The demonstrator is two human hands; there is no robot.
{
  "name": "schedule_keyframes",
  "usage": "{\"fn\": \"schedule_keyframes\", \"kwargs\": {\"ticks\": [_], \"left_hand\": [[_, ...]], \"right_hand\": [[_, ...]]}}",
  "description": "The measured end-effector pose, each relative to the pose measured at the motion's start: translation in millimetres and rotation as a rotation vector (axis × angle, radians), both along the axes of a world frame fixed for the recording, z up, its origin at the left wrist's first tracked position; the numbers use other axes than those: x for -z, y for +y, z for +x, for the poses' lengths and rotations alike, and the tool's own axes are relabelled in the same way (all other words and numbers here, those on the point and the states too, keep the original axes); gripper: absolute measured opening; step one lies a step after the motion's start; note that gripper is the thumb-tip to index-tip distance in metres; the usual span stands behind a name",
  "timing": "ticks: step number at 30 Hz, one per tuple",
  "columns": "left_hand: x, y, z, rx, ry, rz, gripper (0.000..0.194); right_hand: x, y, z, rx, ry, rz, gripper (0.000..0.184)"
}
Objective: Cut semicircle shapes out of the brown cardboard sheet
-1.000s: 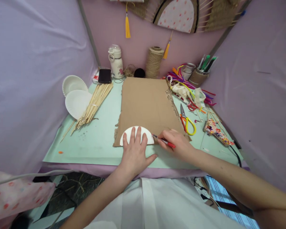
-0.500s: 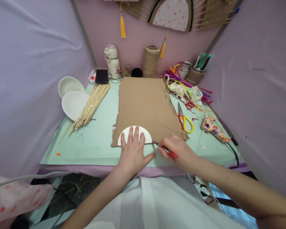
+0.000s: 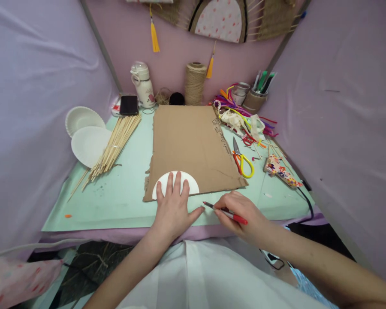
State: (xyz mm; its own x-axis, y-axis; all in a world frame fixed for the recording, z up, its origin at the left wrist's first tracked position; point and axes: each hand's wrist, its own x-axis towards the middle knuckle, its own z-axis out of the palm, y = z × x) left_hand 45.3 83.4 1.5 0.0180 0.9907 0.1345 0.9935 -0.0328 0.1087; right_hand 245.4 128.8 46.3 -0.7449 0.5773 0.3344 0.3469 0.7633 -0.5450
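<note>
A white half-circle (image 3: 194, 185) lies on the brown cardboard sheet (image 3: 186, 137), its straight side along the sheet's near edge. My left hand (image 3: 173, 204) presses flat on it with fingers spread and the thumb pointing right. In my right hand (image 3: 238, 210) is a red pen (image 3: 236, 217), gripped between thumb and fingers. Its tip points left, just off the cardboard's near edge and close to my left thumb. Whether the tip touches the table cover cannot be made out.
Scissors (image 3: 243, 162) with yellow and orange handles lie right of the cardboard, near a flower-patterned glue gun (image 3: 281, 171). Bamboo sticks (image 3: 116, 148) and white paper plates (image 3: 89, 146) are on the left. Behind stand a bottle (image 3: 143, 86), a twine spool (image 3: 195, 83) and a pen holder (image 3: 255, 101).
My right hand has drawn the pen back from the half-circle's right corner, toward me and off the cardboard. My left hand stays on the half-circle. The whole view has shifted slightly.
</note>
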Motion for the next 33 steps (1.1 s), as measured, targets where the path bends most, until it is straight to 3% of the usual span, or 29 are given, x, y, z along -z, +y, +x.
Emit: {"fn": "schedule_keyframes", "kwargs": {"ticks": [6,10,14,18,21,27,29,33], "left_hand": [[1.1,0,1,0.007,-0.043,0.08,0.069],[5.8,0,0,0.04,-0.117,0.202,0.061],[8.7,-5,-7,0.107,-0.227,0.346,0.045],[5.2,-20,-11,0.383,-0.325,0.533,0.049],[2.5,-27,-3,0.582,-0.325,0.581,0.042],[2.0,-19,18,0.616,-0.315,0.599,0.038],[2.6,-19,20,0.57,-0.339,0.578,0.039],[7.3,-29,14,0.465,-0.527,0.535,0.044]], "right_hand": [[12.0,-10,7,0.135,0.129,-0.073,0.007],[23.9,-9,12,0.245,0.205,-0.089,0.014],[34.7,-8,13,0.243,0.23,-0.157,0.021],[31.3,-11,6,0.235,0.295,-0.354,0.017],[22.0,-13,0,0.285,0.364,-0.55,0.016],[12.0,-13,-1,0.424,0.487,-0.881,0.028],[9.1,-1,7,0.49,0.492,-0.817,0.03],[-2.2,57,41,0.742,0.569,-0.416,0.029]]}}
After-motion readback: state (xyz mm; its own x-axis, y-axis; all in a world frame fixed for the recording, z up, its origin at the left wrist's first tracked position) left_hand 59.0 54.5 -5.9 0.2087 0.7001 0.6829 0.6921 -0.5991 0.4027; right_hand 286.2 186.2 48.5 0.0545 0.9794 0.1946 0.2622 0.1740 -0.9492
